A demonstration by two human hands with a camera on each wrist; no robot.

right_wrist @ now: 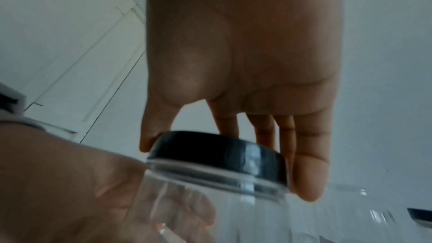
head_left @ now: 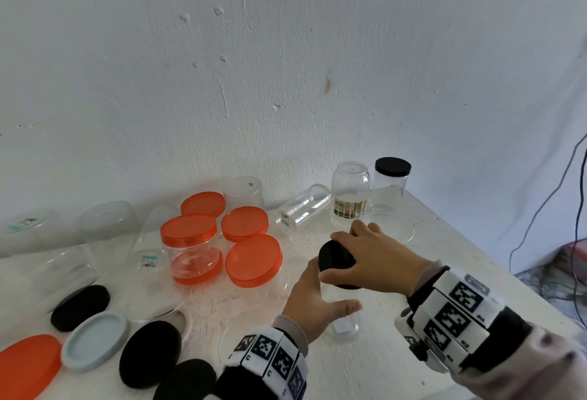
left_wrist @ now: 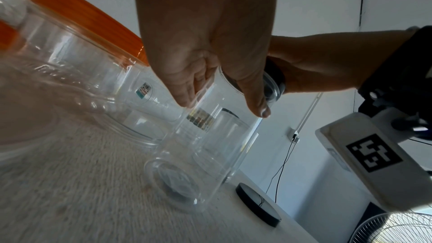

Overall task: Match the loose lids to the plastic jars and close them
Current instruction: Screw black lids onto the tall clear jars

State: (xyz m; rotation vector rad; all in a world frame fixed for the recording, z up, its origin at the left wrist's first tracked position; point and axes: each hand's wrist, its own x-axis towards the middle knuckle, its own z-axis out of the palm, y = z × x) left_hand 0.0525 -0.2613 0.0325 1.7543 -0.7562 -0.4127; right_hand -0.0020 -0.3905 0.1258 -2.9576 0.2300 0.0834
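A clear plastic jar [head_left: 344, 323] stands on the white table [head_left: 397, 377] in front of me. My left hand [head_left: 313, 298] grips its side, thumb towards me. A black lid [head_left: 335, 258] sits on the jar's mouth, and my right hand [head_left: 373, 258] holds it from above with fingers curled over the rim. In the right wrist view the thumb and fingers [right_wrist: 308, 178] clamp the black lid [right_wrist: 217, 152] against the jar's neck [right_wrist: 210, 178]. The left wrist view shows my left hand [left_wrist: 210, 73] wrapped around the clear jar [left_wrist: 205, 154], which looks tilted there.
Several orange-lidded jars [head_left: 190, 240] stand at mid-left among open clear jars. Loose black lids [head_left: 149, 352], a grey lid [head_left: 95, 341] and an orange lid [head_left: 25, 364] lie at front left. A black-lidded jar [head_left: 392, 174], a labelled open jar [head_left: 349, 196] and a jar lying down [head_left: 301, 209] are at the back right. The table's right edge [head_left: 495, 269] is close.
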